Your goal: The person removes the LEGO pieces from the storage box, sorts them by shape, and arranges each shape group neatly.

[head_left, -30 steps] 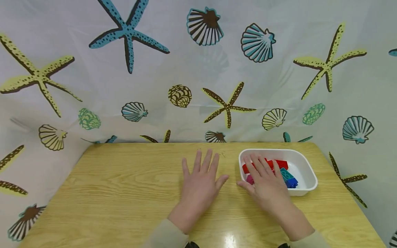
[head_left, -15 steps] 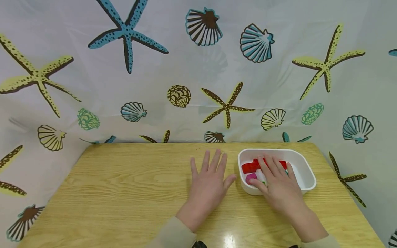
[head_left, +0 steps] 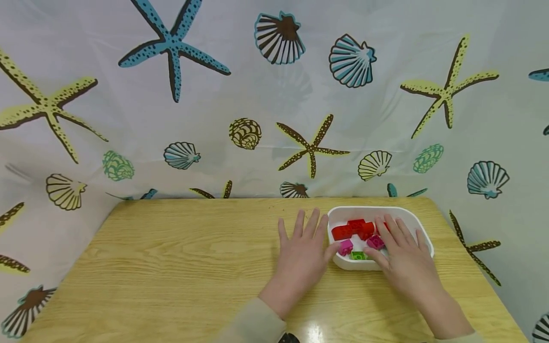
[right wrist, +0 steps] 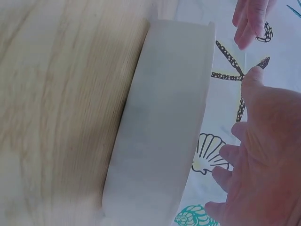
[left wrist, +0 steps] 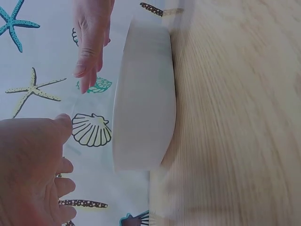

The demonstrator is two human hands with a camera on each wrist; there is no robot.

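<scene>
White tub (head_left: 356, 265), long axis 9–3 o'clock, on table (head_left: 171, 257) at approx 2, w/ red toy bricks (head_left: 341, 233) at its 10, pink brick (head_left: 345, 247) at 8, green brick (head_left: 358, 256) at 7. L hand (head_left: 302, 257), fingers spread, by tub's 9; R hand (head_left: 409, 267), also wide, over its 4.
</scene>
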